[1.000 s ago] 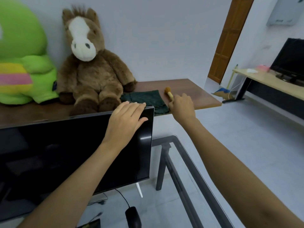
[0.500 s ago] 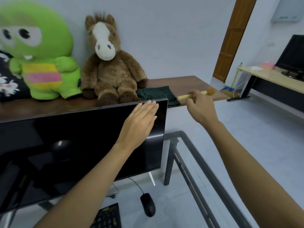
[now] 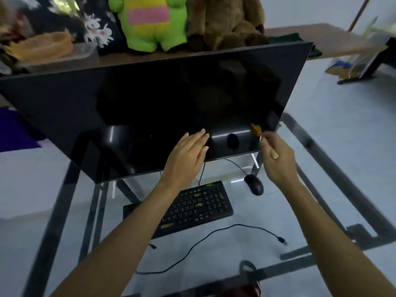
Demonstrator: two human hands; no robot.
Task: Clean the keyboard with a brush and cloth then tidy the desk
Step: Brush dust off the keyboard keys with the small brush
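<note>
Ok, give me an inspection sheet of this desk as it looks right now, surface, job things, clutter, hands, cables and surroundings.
Surface: glass desk top on a metal frame; the floor shows through it.
Job's things: black keyboard with yellowish bits on its keys; brush held bristles up; dark green cloth on the wooden shelf behind the monitor.
Clutter: black mouse right of the keyboard; green plush and brown plush on the shelf.
Hands: left hand flat, fingers straight, in front of the monitor's lower edge; right hand pinches the brush handle.
Cables: loose black cable snaking across the glass.
Surroundings: pale tiled floor.
</note>
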